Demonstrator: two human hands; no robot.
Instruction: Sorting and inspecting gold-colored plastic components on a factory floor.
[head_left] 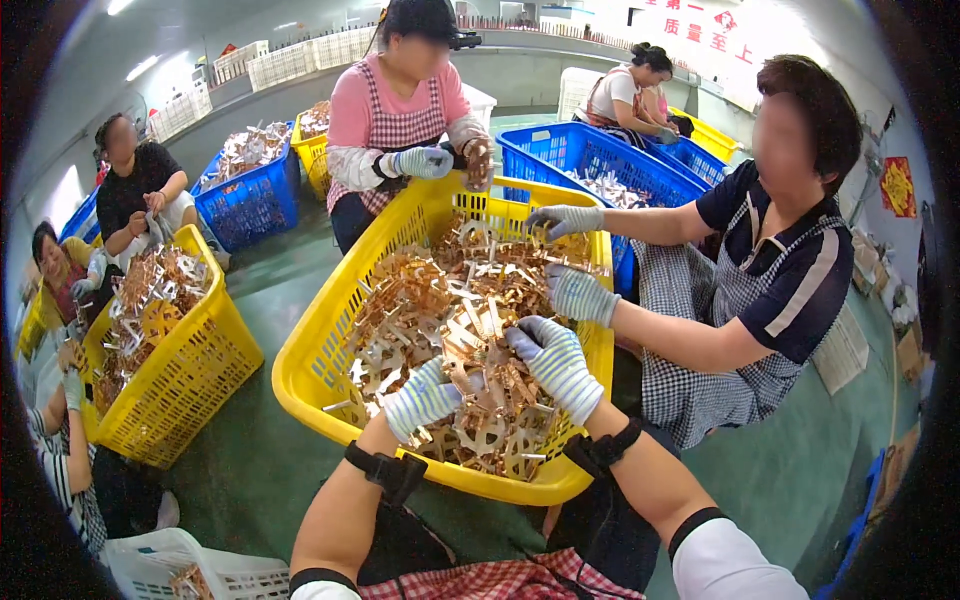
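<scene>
A big yellow plastic basket point(300, 385) stands before me, heaped with stamped metal parts point(465, 270), some copper-coloured and some silvery, flat with prongs. My left hand point(425, 400), in a striped knitted glove, is at the near side of the heap with its fingers curled against a clump of copper-coloured metal parts point(488, 362). From the right, my right hand point(560, 365), gloved alike, closes its bent fingers on the same clump. The exact pieces between my fingers are partly hidden. Dark bands circle both my wrists.
At right, a co-worker's gloved hands point(580, 295) reach into the same basket; another person's hands point(430, 163) are above its far rim. Another filled yellow basket point(180, 365) stands left, blue crates point(245, 210) behind. A white basket point(150, 550) sits at lower left.
</scene>
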